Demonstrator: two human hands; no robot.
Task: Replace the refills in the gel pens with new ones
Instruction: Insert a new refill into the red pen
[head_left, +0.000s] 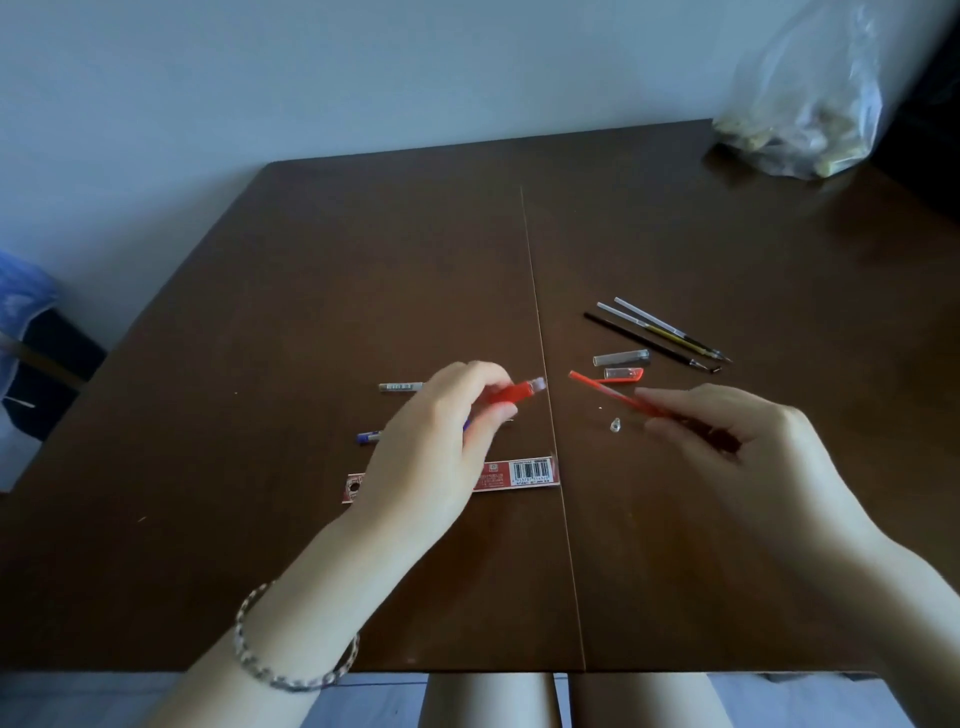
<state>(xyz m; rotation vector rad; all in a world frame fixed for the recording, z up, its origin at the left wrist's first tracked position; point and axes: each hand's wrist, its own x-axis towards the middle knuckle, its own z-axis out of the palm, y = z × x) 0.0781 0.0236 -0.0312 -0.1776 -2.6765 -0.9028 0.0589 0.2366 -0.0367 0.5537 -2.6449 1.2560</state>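
My left hand (441, 431) holds a red pen barrel (517, 391) just above the brown table (311, 291), its open end pointing right. My right hand (727, 447) pinches a thin red refill (605, 391), whose free end points left toward the barrel; a small gap separates the two. A red pen cap (623, 374) and a clear cap (621, 358) lie beyond the refill. A small clear pen tip piece (615, 425) lies below it. A blue pen (370, 436) and a grey pen part (400, 386) lie partly hidden behind my left hand.
Three long refills (660, 332) lie at the right centre. A red refill package with a barcode (519, 474) sits under my left hand. A clear plastic bag (805, 124) stands at the far right corner. A seam (540, 332) runs down the table's middle.
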